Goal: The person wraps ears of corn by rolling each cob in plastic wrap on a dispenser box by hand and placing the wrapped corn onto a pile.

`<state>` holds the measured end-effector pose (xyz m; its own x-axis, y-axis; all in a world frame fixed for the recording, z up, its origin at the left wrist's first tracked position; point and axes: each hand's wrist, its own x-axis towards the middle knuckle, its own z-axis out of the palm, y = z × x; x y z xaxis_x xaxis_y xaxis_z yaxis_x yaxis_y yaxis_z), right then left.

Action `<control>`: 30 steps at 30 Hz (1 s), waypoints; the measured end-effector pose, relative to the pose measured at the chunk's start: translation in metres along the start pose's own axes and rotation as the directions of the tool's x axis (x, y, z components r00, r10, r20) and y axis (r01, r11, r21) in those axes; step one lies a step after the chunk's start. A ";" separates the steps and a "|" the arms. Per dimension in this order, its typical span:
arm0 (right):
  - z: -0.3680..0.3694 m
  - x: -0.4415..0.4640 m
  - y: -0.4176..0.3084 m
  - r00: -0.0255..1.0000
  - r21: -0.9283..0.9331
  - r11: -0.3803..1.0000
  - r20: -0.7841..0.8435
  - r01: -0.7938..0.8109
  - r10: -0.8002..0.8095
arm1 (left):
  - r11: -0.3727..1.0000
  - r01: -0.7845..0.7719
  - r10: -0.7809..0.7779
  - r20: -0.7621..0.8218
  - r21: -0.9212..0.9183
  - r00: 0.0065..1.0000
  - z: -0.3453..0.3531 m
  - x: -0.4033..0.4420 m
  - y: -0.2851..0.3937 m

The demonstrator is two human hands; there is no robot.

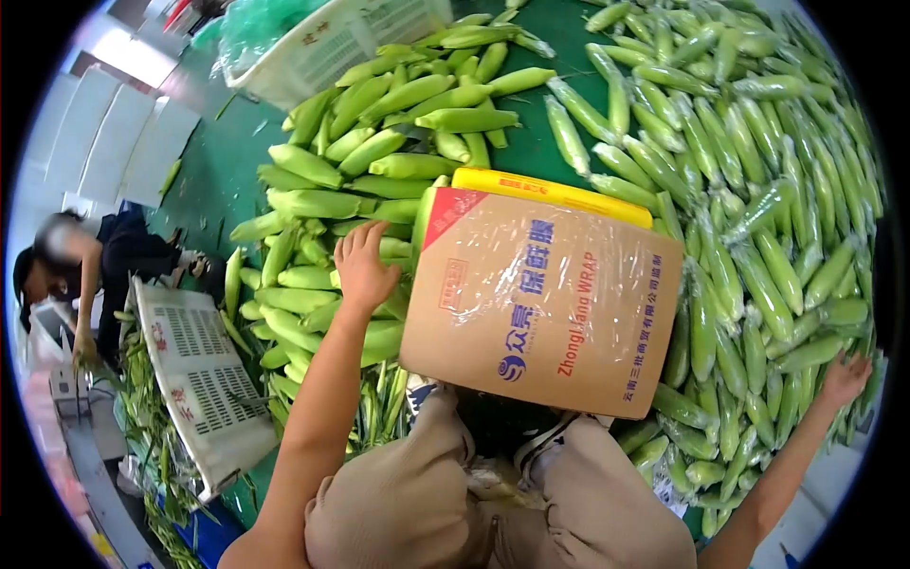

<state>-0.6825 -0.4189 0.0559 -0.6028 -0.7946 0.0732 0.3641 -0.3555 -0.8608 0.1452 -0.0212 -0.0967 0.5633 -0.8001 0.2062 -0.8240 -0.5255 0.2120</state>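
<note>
My left hand (365, 266), fingers apart, is over a heap of green corn ears in their husks (308, 204), just left of a cardboard box (540, 294). I see nothing held in it. The box is in front of my knees, with printed lettering and clear plastic film on its top. At the far right my right hand (846, 377) is beside a large pile of film-wrapped corn ears (739, 256), its fingers apart and no ear in its grasp. Whether the fingertips touch a wrapped ear I cannot tell.
A yellow box (550, 194) lies behind the cardboard one. A white plastic crate (332, 47) with green plastic stands at the back. Another white crate (204, 389) is tilted at left amid loose husks. A co-worker (123, 247) crouches at far left.
</note>
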 end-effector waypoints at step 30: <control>0.090 -0.384 0.154 0.184 -0.505 0.389 0.761 0.771 0.622 | 0.763 0.611 -0.497 -0.413 0.211 0.763 -0.038 -0.285 -0.108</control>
<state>-0.3313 -0.2127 -0.0594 0.6559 -0.7419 -0.1392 -0.6812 -0.5024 -0.5325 0.0763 0.2748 -0.1419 0.8646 -0.2296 0.4469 -0.2970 -0.9510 0.0861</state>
